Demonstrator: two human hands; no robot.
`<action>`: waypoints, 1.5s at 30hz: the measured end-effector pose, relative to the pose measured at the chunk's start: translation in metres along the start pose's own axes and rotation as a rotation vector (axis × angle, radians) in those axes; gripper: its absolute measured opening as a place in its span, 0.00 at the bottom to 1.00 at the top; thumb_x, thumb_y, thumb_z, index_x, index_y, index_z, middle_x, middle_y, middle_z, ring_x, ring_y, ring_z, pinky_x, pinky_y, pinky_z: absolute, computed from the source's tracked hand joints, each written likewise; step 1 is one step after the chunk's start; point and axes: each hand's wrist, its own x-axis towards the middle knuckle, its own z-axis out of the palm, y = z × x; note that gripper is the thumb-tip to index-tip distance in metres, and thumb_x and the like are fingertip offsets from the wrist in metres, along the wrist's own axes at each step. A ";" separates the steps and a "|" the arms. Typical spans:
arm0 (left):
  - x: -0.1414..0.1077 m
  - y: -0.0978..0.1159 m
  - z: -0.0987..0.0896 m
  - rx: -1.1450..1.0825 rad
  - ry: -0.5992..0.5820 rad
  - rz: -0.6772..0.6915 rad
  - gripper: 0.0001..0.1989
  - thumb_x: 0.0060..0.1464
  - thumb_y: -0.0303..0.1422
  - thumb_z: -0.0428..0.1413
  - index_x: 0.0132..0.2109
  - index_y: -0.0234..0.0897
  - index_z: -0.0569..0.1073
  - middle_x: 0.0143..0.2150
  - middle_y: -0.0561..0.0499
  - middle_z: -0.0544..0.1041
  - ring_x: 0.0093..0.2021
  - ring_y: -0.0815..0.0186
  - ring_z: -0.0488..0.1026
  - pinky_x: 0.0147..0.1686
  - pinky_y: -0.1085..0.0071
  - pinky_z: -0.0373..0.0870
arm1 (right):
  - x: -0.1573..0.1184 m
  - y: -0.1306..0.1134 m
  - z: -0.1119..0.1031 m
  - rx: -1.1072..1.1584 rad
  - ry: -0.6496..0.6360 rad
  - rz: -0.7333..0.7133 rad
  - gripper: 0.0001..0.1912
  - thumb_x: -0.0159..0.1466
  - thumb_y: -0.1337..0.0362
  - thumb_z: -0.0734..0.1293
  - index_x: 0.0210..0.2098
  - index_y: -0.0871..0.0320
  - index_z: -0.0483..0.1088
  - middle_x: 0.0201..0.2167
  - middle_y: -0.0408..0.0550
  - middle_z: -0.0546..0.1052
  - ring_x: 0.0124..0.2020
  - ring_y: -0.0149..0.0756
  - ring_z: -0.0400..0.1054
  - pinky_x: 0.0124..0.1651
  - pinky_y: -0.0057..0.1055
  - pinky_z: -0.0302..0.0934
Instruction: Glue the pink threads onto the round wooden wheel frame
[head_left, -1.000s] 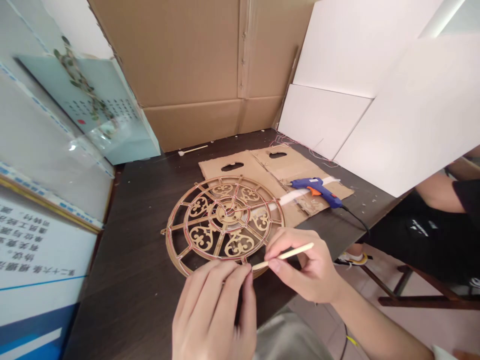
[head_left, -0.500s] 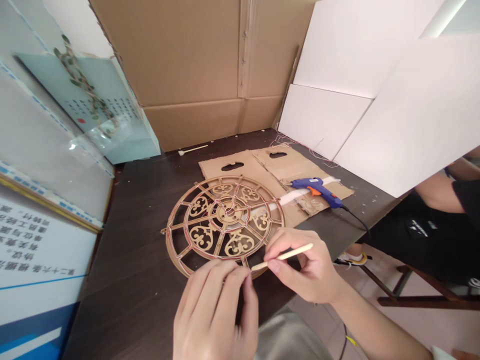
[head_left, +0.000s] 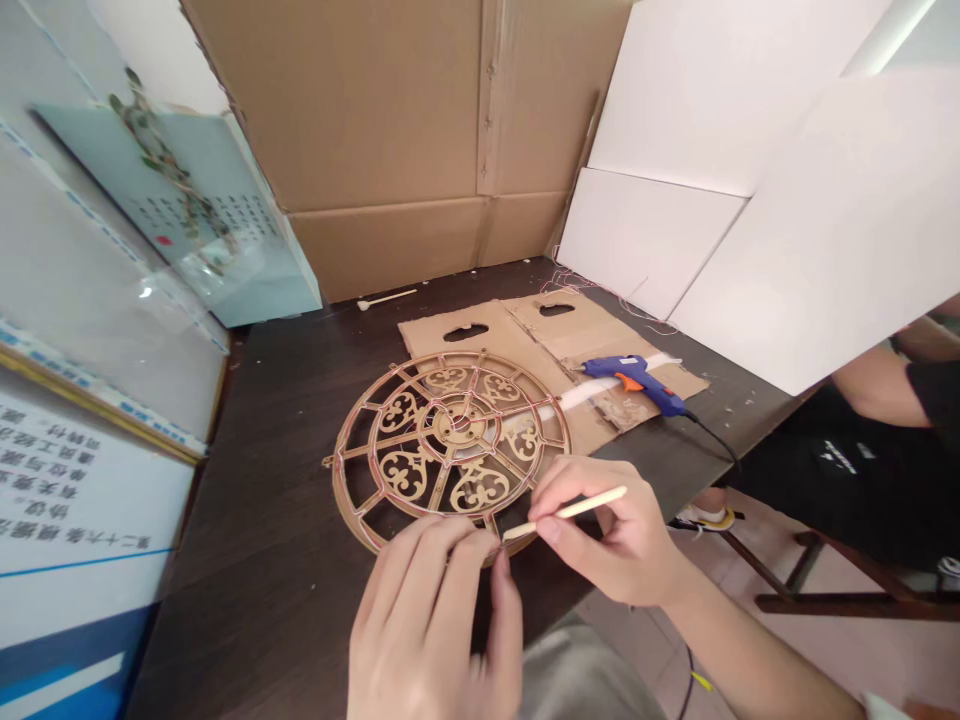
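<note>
A round, gold-brown openwork frame (head_left: 480,487) with spokes and scroll inserts lies on the dark table. Thin red and white wires run along its rings and spokes. At its near rim, my left hand (head_left: 435,610) is bent over the edge, thumb and index fingertip close together; whatever they pinch is hidden. My right hand (head_left: 611,535) grips a slim pale wooden stick (head_left: 585,503) between thumb and fingers. The stick's tip meets the near rim, right beside the left fingertips.
A blue glue gun (head_left: 634,375) with an orange trigger rests on flattened cardboard (head_left: 517,325); its black cord drops off the right edge. Another stick (head_left: 394,297) lies at the back. Cardboard (head_left: 390,110) and white panels (head_left: 675,220) stand behind. A person (head_left: 877,420) sits at right.
My left hand has shifted very slightly right, its thumb edging lower. The stick in my right hand stays almost in place at the rim.
</note>
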 end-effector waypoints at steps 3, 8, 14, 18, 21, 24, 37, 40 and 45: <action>0.002 0.000 0.001 -0.009 0.017 0.010 0.07 0.61 0.19 0.57 0.42 0.34 0.74 0.40 0.48 0.77 0.43 0.64 0.72 0.47 0.65 0.70 | 0.001 0.000 0.000 -0.013 -0.004 -0.024 0.04 0.65 0.72 0.71 0.36 0.58 0.76 0.29 0.47 0.79 0.29 0.33 0.73 0.31 0.28 0.65; 0.001 -0.002 0.001 0.006 0.010 0.021 0.08 0.60 0.18 0.57 0.42 0.34 0.74 0.40 0.47 0.77 0.44 0.63 0.72 0.47 0.64 0.70 | 0.001 0.000 0.000 -0.011 -0.015 -0.025 0.04 0.65 0.72 0.71 0.35 0.58 0.76 0.29 0.47 0.79 0.29 0.33 0.73 0.30 0.27 0.64; 0.000 0.000 0.003 -0.014 0.005 0.008 0.08 0.60 0.17 0.57 0.42 0.34 0.73 0.39 0.47 0.77 0.43 0.63 0.72 0.47 0.64 0.70 | 0.000 0.001 0.000 -0.011 -0.019 -0.020 0.03 0.65 0.72 0.70 0.35 0.58 0.76 0.29 0.47 0.79 0.29 0.33 0.72 0.31 0.28 0.64; 0.001 0.000 0.002 -0.011 0.006 0.010 0.08 0.60 0.17 0.56 0.41 0.34 0.73 0.39 0.47 0.76 0.43 0.63 0.71 0.47 0.65 0.70 | -0.001 0.000 0.000 -0.018 -0.027 -0.008 0.04 0.65 0.72 0.70 0.35 0.58 0.75 0.29 0.47 0.79 0.29 0.33 0.73 0.31 0.28 0.64; 0.002 0.001 0.001 -0.011 -0.006 0.020 0.08 0.60 0.17 0.56 0.41 0.34 0.73 0.40 0.47 0.76 0.43 0.64 0.71 0.47 0.65 0.70 | -0.001 0.000 0.000 -0.021 -0.028 -0.005 0.04 0.65 0.72 0.70 0.35 0.58 0.75 0.29 0.47 0.78 0.29 0.33 0.72 0.32 0.28 0.64; 0.002 0.000 0.001 -0.010 -0.005 0.015 0.08 0.60 0.18 0.56 0.41 0.34 0.73 0.40 0.47 0.76 0.43 0.64 0.71 0.47 0.65 0.70 | -0.001 -0.001 0.000 -0.020 -0.029 -0.004 0.04 0.65 0.72 0.70 0.35 0.58 0.75 0.29 0.47 0.78 0.29 0.33 0.72 0.32 0.28 0.64; 0.001 0.000 0.000 -0.010 -0.024 0.001 0.08 0.59 0.18 0.56 0.42 0.35 0.72 0.41 0.47 0.75 0.44 0.63 0.71 0.48 0.65 0.69 | -0.001 0.000 -0.001 0.009 -0.016 0.037 0.04 0.66 0.71 0.69 0.35 0.57 0.74 0.29 0.46 0.78 0.29 0.33 0.72 0.31 0.29 0.64; 0.002 0.000 0.001 -0.012 -0.018 0.004 0.07 0.61 0.19 0.55 0.43 0.34 0.73 0.41 0.47 0.76 0.44 0.64 0.71 0.48 0.65 0.69 | -0.001 0.000 -0.001 -0.011 -0.027 0.016 0.04 0.66 0.72 0.69 0.35 0.57 0.75 0.29 0.46 0.78 0.29 0.33 0.72 0.31 0.29 0.63; 0.003 0.000 0.002 0.001 -0.011 0.013 0.08 0.61 0.19 0.56 0.43 0.35 0.73 0.40 0.48 0.77 0.44 0.64 0.72 0.47 0.66 0.70 | 0.000 -0.001 -0.001 -0.022 -0.043 0.000 0.04 0.65 0.72 0.69 0.35 0.58 0.75 0.29 0.48 0.78 0.28 0.33 0.72 0.30 0.29 0.63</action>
